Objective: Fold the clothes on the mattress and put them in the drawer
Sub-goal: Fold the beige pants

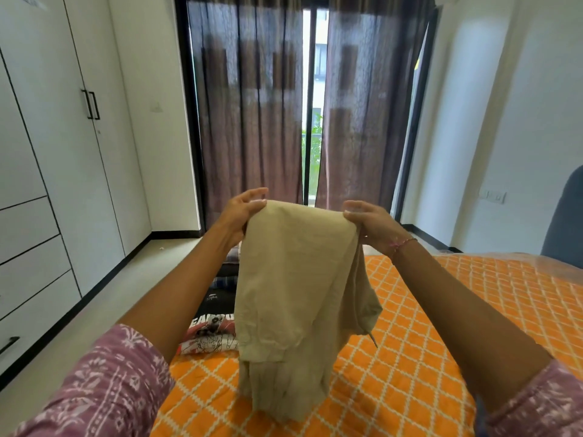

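You hold one beige garment up in front of you with both hands, its top edge stretched between them at about 12 o'clock from your chest. Your left hand pinches the left top corner, thumb under the cloth and fingers reaching over it only loosely curled; your right hand has its fingers curled tightly round the right top corner. The garment hangs doubled, and its lower hem touches or nearly touches the orange quilted cover of the mattress near 6 o'clock. A thin drawstring dangles from its right edge.

Behind the cloth, at about 11 o'clock, a row of folded clothes lies along the left edge of the mattress: at least three pieces show, the nearest a red, white and black printed one, then a black one, then a striped one, the rest hidden by the garment.

To your right, from 1 to 4 o'clock, the cover lies open and flat as far as the blue headboard. To your left, a strip of pale floor runs between the mattress edge and the white wardrobe at 9 to 10 o'clock. You can count three drawer fronts stacked there, all closed, beside two tall doors with black handles. Two dark curtains hang at 12 o'clock
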Motion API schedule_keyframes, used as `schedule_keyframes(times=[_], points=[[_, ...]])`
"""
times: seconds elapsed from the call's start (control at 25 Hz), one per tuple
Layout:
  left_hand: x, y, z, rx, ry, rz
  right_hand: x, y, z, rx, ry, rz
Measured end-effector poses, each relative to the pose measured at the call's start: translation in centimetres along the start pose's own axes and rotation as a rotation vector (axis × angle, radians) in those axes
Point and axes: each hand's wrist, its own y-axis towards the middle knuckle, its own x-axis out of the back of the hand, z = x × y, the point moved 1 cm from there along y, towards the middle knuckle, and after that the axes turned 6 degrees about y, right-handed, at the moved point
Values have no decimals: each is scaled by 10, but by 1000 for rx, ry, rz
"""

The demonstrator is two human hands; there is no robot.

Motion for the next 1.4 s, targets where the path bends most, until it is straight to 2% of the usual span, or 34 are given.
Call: schedule_keyframes(times=[0.08, 0.12, 0.2, 0.32, 0.36, 0.4, 0.48, 0.52, 0.6, 0.68, 0.72, 0.76, 0.84, 0.88, 0.92, 1.0, 1.04, 1.12, 1.2, 1.28, 1.36, 1.4], points=[[4, -1, -4, -1, 69, 118, 4, 2, 6, 42, 113, -90], [5, -1, -8, 12, 205, 180, 6, 2, 7, 39, 159, -125], [0, -7, -14, 44, 402, 192, 9, 2, 11, 3, 183, -152], [-1, -5, -18, 59, 158, 14, 17, -1, 22, -3, 131, -47], [0, -3, -19, 26, 164, -7, 21, -1, 23, -2, 24, -10], [1, -1, -21, -40, 304, -17, 23, 0, 25, 3, -149, -6], [-2, 1, -22, -225, 833, -68, 23, 5, 23, 79, -573, -107], [-4, -1, -24, -275, 1020, -145, 19, 5, 24, 133, -756, -182], [-9, -7, -28, -233, 1248, -348, 8, 4, 25, 206, -1009, -257], [-15, -14, -26, -227, 1375, -562, -4, 1, 26, 247, -1048, -236], [-24, -19, -22, -244, 1319, -573, -10, -1, 26, 255, -1004, -235], [-39, -26, -17, -270, 1169, -490, -16, -2, 25, 269, -954, -259], [-85, -42, 0, -193, 808, -134, -34, -5, 23, 315, -868, -293], [-107, -49, 9, -134, 729, -28, -46, -9, 23, 343, -850, -285], [-123, -49, 17, -120, 699, -60, -56, -12, 25, 361, -817, -256], [-125, -42, 15, -167, 639, -314, -63, -13, 31, 374, -666, -136], [-119, -36, 13, -193, 583, -329, -60, -13, 35, 346, -550, -49], [-100, -25, 8, -206, 354, -156, -44, -14, 42, 267, -363, 109], [-83, -22, 9, -103, 174, 58, -24, -9, 40, 320, -419, 132], [-70, -27, 8, 7, 87, 187, -6, 4, 30, 404, -715, 108], [-61, -32, 0, 61, 14, 268, 8, 14, 23, 380, -940, 145], [-55, -34, -4, 67, -9, 289, 14, 14, 24, 319, -954, 191]])
